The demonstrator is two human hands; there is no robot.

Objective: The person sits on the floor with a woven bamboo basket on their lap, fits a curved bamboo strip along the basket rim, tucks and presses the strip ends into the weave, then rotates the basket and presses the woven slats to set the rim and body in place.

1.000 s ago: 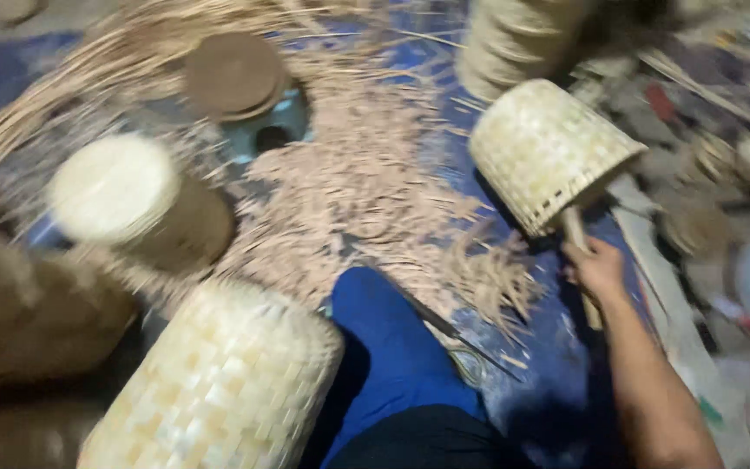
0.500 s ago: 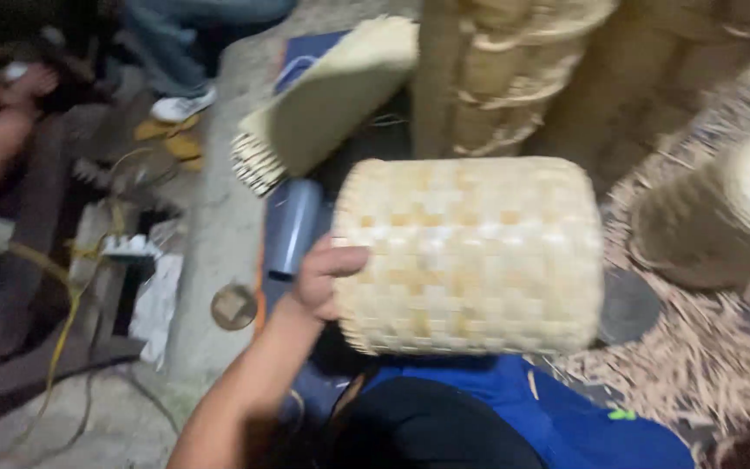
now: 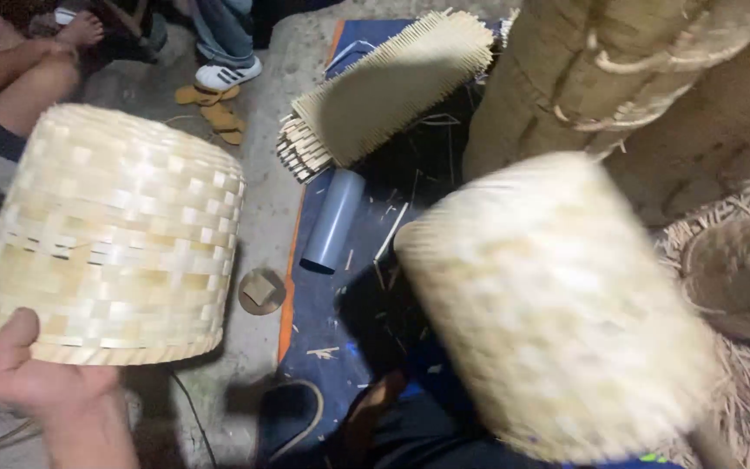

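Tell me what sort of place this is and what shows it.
Probably an informal floor workshop for bamboo basket weaving. The left hand holds a pale woven bamboo basket, a second blurred woven basket sits to the right, and a bundle of cut bamboo strips lies on the blue floor mat.

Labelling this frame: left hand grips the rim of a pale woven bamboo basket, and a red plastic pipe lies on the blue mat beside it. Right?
Not quite. The pipe on the blue mat is grey, not red, as the head view shows. The rest holds: the left hand grips the pale woven bamboo basket at its rim.
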